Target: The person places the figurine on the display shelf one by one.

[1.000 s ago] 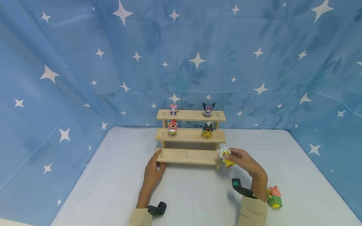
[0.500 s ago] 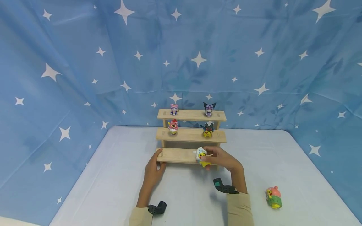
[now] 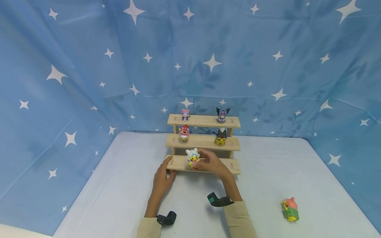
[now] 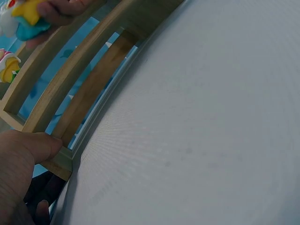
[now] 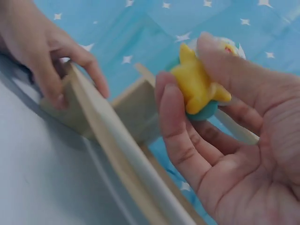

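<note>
A three-step wooden display shelf (image 3: 226,164) stands against the backdrop. My left hand (image 3: 162,178) grips the left end of its lowest step; in the left wrist view the thumb (image 4: 44,146) lies against the wood. Between thumb and fingers, my right hand (image 3: 212,163) pinches a small yellow figurine with a white hood (image 3: 192,156), over the left half of the lowest step. The right wrist view shows the figurine's yellow underside (image 5: 194,84) and a teal part, with fingers around it. Its face points forward in the head view.
On the middle step stand a pink bear figurine (image 3: 184,133) and a black-hooded yellow figurine (image 3: 221,137). The top step bears a pink-eared figurine (image 3: 185,115) and a black-eared figurine (image 3: 222,115). A pink-and-green figurine (image 3: 290,209) lies on the white table (image 3: 268,178) at right.
My right hand has carried the white-hooded figurine leftward from the right end of the lowest step to its left half. The left hand has stayed on the shelf.
</note>
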